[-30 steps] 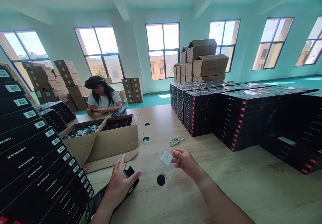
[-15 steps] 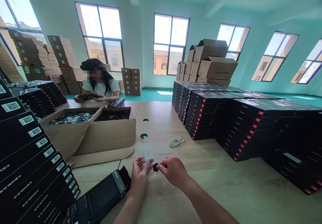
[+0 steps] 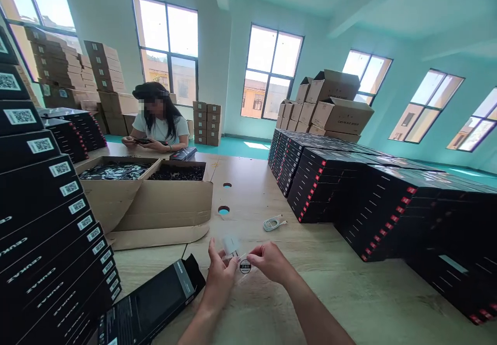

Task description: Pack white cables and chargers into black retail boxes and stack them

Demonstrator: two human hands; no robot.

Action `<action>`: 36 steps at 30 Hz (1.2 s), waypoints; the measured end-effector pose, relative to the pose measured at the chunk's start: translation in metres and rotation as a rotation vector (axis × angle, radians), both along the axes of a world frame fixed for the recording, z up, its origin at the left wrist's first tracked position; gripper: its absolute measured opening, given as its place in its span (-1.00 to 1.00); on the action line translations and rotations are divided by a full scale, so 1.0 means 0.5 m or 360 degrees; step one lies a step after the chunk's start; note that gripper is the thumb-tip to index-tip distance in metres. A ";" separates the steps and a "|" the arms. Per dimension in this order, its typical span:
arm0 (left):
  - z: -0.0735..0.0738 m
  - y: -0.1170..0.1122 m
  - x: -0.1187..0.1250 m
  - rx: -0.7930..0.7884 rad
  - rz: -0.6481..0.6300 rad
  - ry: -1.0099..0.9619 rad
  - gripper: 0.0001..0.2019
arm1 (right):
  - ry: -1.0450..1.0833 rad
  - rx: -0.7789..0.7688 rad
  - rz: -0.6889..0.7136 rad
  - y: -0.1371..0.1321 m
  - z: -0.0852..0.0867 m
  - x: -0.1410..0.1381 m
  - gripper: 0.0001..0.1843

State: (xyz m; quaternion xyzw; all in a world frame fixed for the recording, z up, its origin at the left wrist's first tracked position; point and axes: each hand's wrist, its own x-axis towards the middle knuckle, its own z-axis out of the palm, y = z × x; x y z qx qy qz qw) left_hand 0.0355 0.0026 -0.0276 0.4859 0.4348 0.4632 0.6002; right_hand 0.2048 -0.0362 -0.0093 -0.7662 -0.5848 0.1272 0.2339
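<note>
My left hand (image 3: 220, 272) holds a small white power adapter (image 3: 230, 244), its metal prongs facing my right hand. My right hand (image 3: 267, 263) has thumb and forefinger pinched on what looks like thin clear film, just right of the adapter. A round black label (image 3: 245, 267) with white print shows right below those fingertips; whether it sits on the film is hard to tell. On the table beyond lies a coiled white cable (image 3: 272, 223). Left of my left forearm is an opened black box (image 3: 155, 303) with a dark flat surface showing.
Stacked black boxes stand at left (image 3: 50, 231) and right (image 3: 373, 205). An open cardboard carton (image 3: 166, 205) holds small dark parts. Across the table (image 3: 248, 179), which has two round holes, a co-worker (image 3: 161, 122) handles a dark item. Cartons (image 3: 330, 112) are piled behind.
The round label has turned, so its white print faces me, and it sits lower by my right fingertips. The view has tilted and shifted slightly. The co-worker's hands have lowered the dark item.
</note>
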 end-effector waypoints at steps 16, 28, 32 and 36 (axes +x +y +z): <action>0.038 -0.018 -0.043 0.0558 0.0037 0.0709 -0.56 | -0.0514 0.0351 0.0178 0.053 0.001 0.136 -0.68; 0.054 0.000 -0.043 0.0014 -0.0261 -0.0514 -0.47 | 0.0636 0.0970 0.0231 0.032 0.067 -0.092 -0.81; 0.049 0.006 -0.050 0.0161 -0.0322 -0.0405 -0.56 | 0.1379 0.0595 0.0207 0.051 0.066 -0.092 -0.52; 0.039 0.003 -0.056 -0.0091 -0.0539 -0.0606 -0.59 | 0.1817 0.0359 0.0353 0.048 0.078 -0.082 -0.46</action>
